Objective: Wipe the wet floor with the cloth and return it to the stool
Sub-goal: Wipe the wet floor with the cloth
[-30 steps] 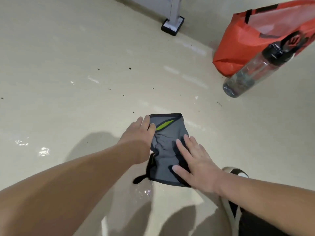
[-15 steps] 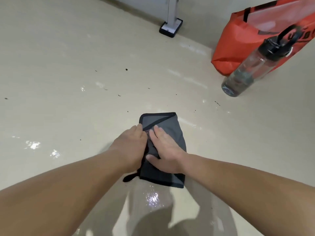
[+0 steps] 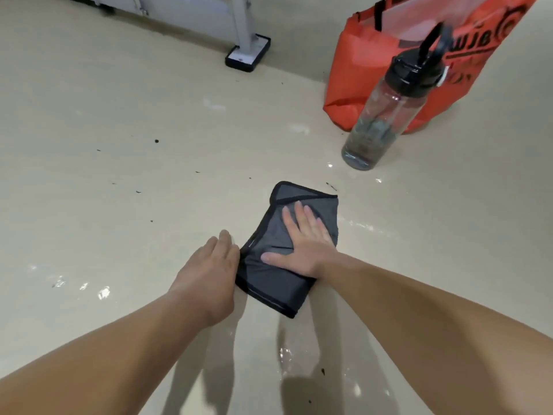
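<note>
A grey cloth [image 3: 276,290] with black edging lies folded flat on the beige floor [image 3: 119,163], in the middle of the view. My right hand [image 3: 302,241] presses flat on top of it, fingers spread. My left hand [image 3: 209,268] rests on the floor at the cloth's left edge, fingers together and touching that edge, holding nothing. Wet shiny patches show on the floor below the cloth [image 3: 284,354] and at the left [image 3: 103,292]. No stool is in view.
A clear water bottle [image 3: 386,115] with a black lid stands on the floor at the upper right, in front of an orange bag [image 3: 359,70]. A white furniture leg on a black foot [image 3: 248,55] stands at the top centre. Dark specks dot the floor.
The cloth has slid away from me and to the right under my right hand. My left hand has come off the cloth and now lies at its left edge.
</note>
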The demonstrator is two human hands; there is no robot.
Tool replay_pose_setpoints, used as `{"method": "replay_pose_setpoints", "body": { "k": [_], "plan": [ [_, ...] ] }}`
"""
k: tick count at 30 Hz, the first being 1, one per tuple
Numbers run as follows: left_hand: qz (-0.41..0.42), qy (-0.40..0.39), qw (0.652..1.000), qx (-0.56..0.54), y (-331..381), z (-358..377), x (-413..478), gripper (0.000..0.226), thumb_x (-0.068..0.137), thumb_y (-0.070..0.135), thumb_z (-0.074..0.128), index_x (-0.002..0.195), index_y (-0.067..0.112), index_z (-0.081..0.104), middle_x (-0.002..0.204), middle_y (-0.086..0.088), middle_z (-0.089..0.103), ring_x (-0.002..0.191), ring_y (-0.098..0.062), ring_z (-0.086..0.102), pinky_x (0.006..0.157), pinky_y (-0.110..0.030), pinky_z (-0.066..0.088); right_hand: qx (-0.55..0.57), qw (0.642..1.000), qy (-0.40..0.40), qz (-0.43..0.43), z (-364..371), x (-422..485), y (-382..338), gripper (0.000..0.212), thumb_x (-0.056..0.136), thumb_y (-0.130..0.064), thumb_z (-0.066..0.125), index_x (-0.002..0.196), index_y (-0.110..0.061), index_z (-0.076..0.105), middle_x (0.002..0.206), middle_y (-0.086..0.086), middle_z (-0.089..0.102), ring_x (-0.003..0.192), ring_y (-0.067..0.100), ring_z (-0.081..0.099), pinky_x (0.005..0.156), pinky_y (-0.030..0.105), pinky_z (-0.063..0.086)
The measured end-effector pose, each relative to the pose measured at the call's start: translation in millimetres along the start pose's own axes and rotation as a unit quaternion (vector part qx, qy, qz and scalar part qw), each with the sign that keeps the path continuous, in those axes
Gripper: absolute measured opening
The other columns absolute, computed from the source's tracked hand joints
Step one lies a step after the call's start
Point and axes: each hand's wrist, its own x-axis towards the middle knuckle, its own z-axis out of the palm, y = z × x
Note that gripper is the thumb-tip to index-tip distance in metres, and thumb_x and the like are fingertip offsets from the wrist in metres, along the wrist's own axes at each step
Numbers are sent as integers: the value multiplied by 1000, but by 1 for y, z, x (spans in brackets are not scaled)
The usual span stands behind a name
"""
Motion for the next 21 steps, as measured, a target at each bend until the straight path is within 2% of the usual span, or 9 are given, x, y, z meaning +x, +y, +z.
{"method": "replay_pose_setpoints", "body": {
  "k": [3,7,10,13,16,21],
  "plan": [
    [41,8,999,12,42,-8,34,76,81,14,37,154,5,18,160,-17,13,139,-28,30,118,-33,28,34,995,17,91,-12,-14,53,122,77,-91,43,159,-31,-24,164,-1,-36,150,16,-33,124,42,-15],
    [95,23,995,-13,95,-18,64,65,80,15,45,143,9,32,150,-16,27,129,-27,36,112,-33,34,77,972,68,210,-2,-58,105,117,82,-90,35,160,-25,-23,166,4,-32,153,20,-29,125,43,-13],
    [107,11,993,-45,121,-19,70,59,83,17,47,140,10,36,147,-15,32,128,-28,38,108,-33,38,79,956,138,247,28,-98,108,111,86,-86,30,161,-19,-18,169,10,-23,155,24,-22,126,44,-10],
    [121,-7,992,-45,127,-11,71,67,86,23,47,149,10,27,152,-15,30,132,-29,35,111,-37,36,78,951,161,252,50,-121,93,120,78,-94,21,161,-17,-19,168,14,-24,154,26,-25,124,43,-14],
    [118,-33,992,-15,119,-2,71,82,89,27,45,160,7,9,166,-20,9,152,-34,12,123,-42,21,92,952,149,253,55,-125,90,123,74,-96,26,161,-20,-19,167,14,-27,153,25,-29,122,44,-17],
    [122,-12,992,18,121,0,72,82,93,30,38,161,5,0,169,-19,-9,156,-37,-12,127,-45,6,93,951,127,265,12,-98,134,125,72,-97,36,162,-28,-15,168,8,-25,154,22,-24,124,44,-12]
  ]
}}
